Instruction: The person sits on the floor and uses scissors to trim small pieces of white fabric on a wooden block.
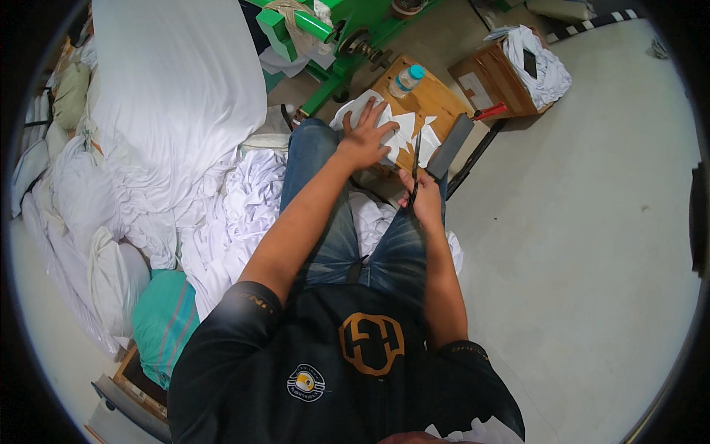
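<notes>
My left hand (364,138) lies with its fingers spread on thin white sheet material (401,132), pressing it against a small wooden table (436,94). Whether the material is cloth or paper I cannot tell. In my right hand (424,198), closed around the handles, is a pair of dark scissors (417,152) with its blades pointing away from me, over the table's near edge. A separate white cut piece (428,140) lies just right of the blades. Behind the white material stands a clear bottle (403,83) with a blue cap.
A green machine frame (325,92) stands beyond the table. Heaped white cloth (240,196) fills the left, beside a green sack (164,322). At the far right sits a cardboard box (492,81) with white cloth in it. A grey bar (451,146) runs along the table's right side.
</notes>
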